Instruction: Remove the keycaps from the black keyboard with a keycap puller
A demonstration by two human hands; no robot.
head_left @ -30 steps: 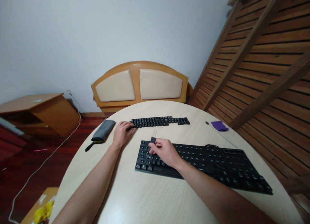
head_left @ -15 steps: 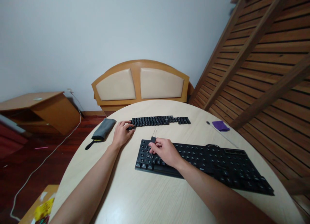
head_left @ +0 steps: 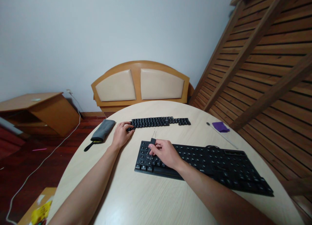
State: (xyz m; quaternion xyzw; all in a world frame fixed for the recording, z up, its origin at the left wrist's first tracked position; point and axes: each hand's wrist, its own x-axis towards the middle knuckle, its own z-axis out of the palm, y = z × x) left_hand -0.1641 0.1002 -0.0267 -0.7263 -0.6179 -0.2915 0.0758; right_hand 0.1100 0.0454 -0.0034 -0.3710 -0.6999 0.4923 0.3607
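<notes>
My left hand (head_left: 120,134) rests at the left end of a block of loose black keycaps (head_left: 151,122), its thumb and fingers closed around a dark keycap (head_left: 128,129) there. In my right hand (head_left: 164,152) is a keycap puller (head_left: 153,141) with a dark handle and thin wire loops at both ends. It stands over the left part of a black keyboard (head_left: 195,156). Most of that keyboard's key positions show bare switch posts, while a few keycaps remain along its bottom left row. My right fingers partly hide the lower wire end.
A grey pouch (head_left: 103,130) with a black strap lies left of my left hand. To the right are a purple cloth (head_left: 220,127) and a thin stick-like brush (head_left: 220,134). The round table's edge curves around, with a headboard (head_left: 138,83) behind.
The view has shifted slightly. Both hands stay almost in place: the left at the keycaps' end, the right holding the keycap puller over the keyboard.
</notes>
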